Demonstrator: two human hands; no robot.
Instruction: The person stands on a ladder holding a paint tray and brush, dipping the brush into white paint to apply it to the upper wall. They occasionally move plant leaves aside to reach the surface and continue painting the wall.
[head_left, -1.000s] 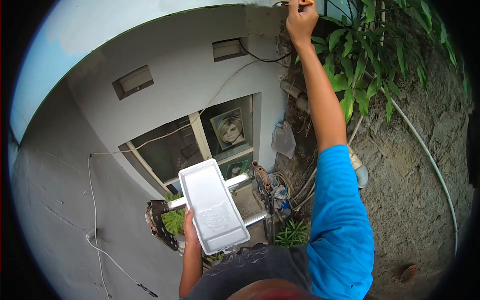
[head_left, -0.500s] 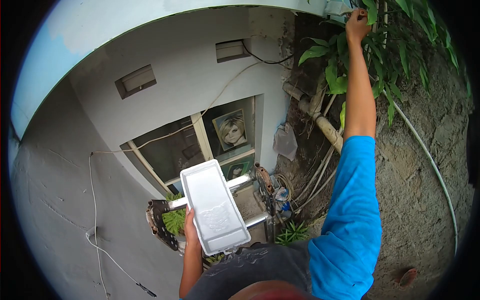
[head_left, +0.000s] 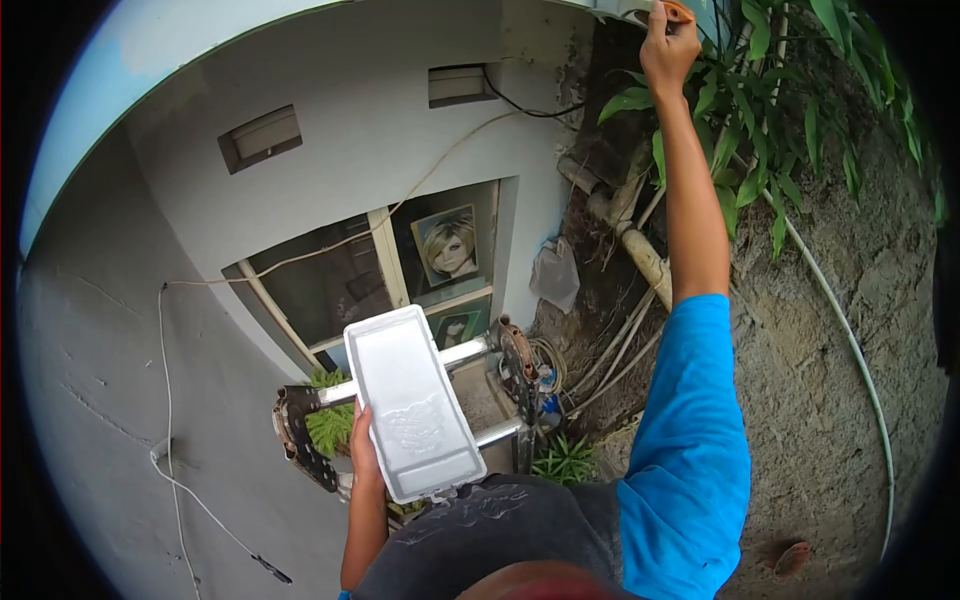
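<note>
My left hand [head_left: 364, 447] grips the left long edge of a white paint tray [head_left: 410, 400], its fingers mostly hidden underneath. White paint covers the tray's floor, with ripples near the lower end. At the top right, my right hand [head_left: 669, 48] is raised at the end of an outstretched arm. Its fingers close round the orange handle of a paintbrush [head_left: 680, 11]. The brush head points left, at the edge of the pale blue painted overhang [head_left: 300, 22], partly cut off by the frame.
Below the tray are the metal rungs [head_left: 497, 433] and rusty hinges [head_left: 517, 365] of a ladder. Leafy plants [head_left: 760, 120] hang beside my right arm. A rough wall [head_left: 810, 350] with a pipe [head_left: 845, 320] rises at right. A loose cable [head_left: 165, 370] runs down the grey wall.
My right hand has moved left along the overhang with the paintbrush, away from the leaves. The tray stays in my left hand, a little further left and higher in view.
</note>
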